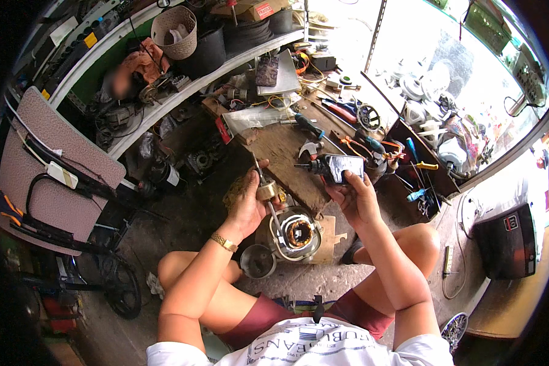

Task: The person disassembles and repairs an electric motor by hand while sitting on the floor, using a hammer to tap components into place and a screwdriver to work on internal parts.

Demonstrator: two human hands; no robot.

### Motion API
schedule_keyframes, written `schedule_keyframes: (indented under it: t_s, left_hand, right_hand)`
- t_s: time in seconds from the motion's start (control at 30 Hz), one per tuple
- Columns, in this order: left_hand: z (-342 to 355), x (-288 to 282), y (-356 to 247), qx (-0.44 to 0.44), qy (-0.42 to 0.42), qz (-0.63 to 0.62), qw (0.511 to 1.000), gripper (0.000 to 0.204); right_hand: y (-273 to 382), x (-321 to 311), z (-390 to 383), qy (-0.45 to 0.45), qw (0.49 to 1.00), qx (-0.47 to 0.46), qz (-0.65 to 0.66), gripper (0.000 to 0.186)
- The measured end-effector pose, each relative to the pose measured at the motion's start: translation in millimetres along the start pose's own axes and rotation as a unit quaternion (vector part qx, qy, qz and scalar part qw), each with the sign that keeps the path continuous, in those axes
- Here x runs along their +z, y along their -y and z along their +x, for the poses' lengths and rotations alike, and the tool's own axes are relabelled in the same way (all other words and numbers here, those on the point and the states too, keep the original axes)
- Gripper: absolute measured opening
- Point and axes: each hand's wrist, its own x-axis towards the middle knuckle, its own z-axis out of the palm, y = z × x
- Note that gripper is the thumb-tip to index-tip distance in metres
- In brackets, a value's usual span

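Note:
My left hand (247, 204) is closed around a motor rotor (266, 191), a brass-coloured cylinder on a long metal shaft that points up and away. Below it stands an open motor housing (314, 250) with a ring of copper windings (299, 233) inside; the rotor's lower shaft end overlaps it in view. My right hand (358, 198) grips a dark phone (345, 166) with a bright, reflecting face, the thumb resting on it. Just left of the phone is a black tool part (311, 166) that I cannot make out. A metal bowl (258, 261) sits beside the housing.
A wooden bench (280, 149) holds a hammer (311, 148), a screwdriver (311, 126) and pliers (351, 144). To the right is a wooden tool box (448, 189). A patterned board (61, 165) leans at left; shelves (183, 91) run behind it.

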Motion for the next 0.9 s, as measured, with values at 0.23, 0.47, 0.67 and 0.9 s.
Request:
schedule_keyframes:
  t_s: [0.23,0.47,0.67,0.9]
  left_hand:
    - [3,-10,0,-0.002,-0.040,0.005,0.999,0.038]
    - [1,1,-9,-0.005,-0.052,-0.026,0.998,0.047]
    - [1,-4,-9,-0.032,-0.066,0.037,0.997,0.049]
    - [0,5,-5,-0.031,-0.048,0.026,0.998,0.045]
  right_hand:
    - [0,-1,-4,-0.010,1.000,0.011,0.002,0.042]
    - [0,-2,-3,-0.013,1.000,0.019,0.000,0.041]
    - [-2,0,-4,-0.009,1.000,0.022,-0.008,0.044]
    - [2,-3,1,-0.028,0.999,0.016,-0.016,0.048]
